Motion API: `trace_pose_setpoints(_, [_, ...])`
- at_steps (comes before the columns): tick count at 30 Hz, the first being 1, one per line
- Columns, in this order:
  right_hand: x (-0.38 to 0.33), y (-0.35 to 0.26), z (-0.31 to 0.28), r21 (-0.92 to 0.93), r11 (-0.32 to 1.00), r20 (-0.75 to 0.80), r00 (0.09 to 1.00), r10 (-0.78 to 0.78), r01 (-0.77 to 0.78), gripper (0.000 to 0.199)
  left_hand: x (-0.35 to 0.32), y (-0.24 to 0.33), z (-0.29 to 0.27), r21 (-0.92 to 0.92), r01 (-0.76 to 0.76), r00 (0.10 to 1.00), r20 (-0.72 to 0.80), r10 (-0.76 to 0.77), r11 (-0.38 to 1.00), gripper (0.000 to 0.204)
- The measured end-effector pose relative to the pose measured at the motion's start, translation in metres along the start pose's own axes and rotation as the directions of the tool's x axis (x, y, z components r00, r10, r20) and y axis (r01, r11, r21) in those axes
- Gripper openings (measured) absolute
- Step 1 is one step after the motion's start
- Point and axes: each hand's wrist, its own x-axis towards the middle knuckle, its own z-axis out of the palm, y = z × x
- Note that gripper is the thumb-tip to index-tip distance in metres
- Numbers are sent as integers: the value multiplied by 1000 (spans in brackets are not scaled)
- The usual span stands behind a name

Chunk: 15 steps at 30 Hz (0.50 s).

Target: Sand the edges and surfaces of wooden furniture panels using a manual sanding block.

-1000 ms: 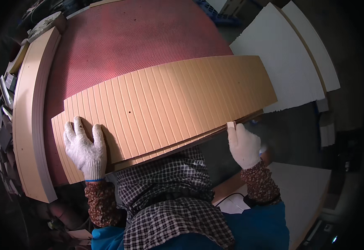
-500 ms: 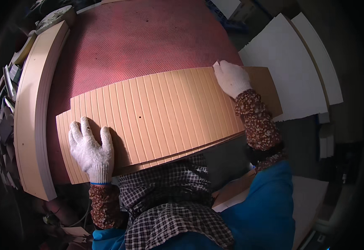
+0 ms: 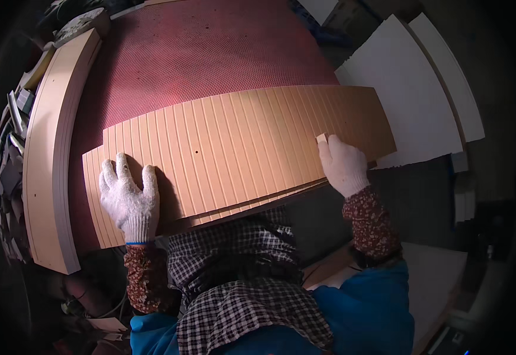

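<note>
A tan grooved board [image 3: 228,136] lies across the red mesh surface, with a small dark dot on its face. Beneath it a second grooved board [image 3: 93,177] juts out at the left end and along the near edge. My left hand [image 3: 129,198], in a white knit glove, rests with fingers spread near the left end of the boards. Toward the right end, my gloved right hand [image 3: 344,165] is closed in a pinch over the top board. A corner of a small, flat, pale tan piece [image 3: 322,138] shows at its fingertips; the rest is hidden in the hand.
The red mesh surface [image 3: 222,47] stretches beyond the boards. Long curved tan panels [image 3: 48,160] are stacked on the left, beside a heap of offcuts [image 3: 12,171]. White panels [image 3: 405,94] stand at the right. A checked apron [image 3: 252,313] covers my front.
My right hand has moved from the top board's far edge toward its near edge, still pinching the small piece. My left hand keeps its place on the boards; the view has shifted slightly.
</note>
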Motion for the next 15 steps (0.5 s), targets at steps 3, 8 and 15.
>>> trace_pose_setpoints(3, [-72,13,1,80,996,-64,998,-29,34,41,0,0,0,17,-1,1000,-9,1,1000,63])
trace_pose_setpoints(8, [-116,17,13,65,998,-13,1000,2,-1,35,0,-1,1,23,22,999,34,-23,1000,64])
trace_pose_setpoints(15, [-93,1,11,139,989,-125,992,-30,48,33,0,-1,0,25,-2,1000,5,2,1000,64])
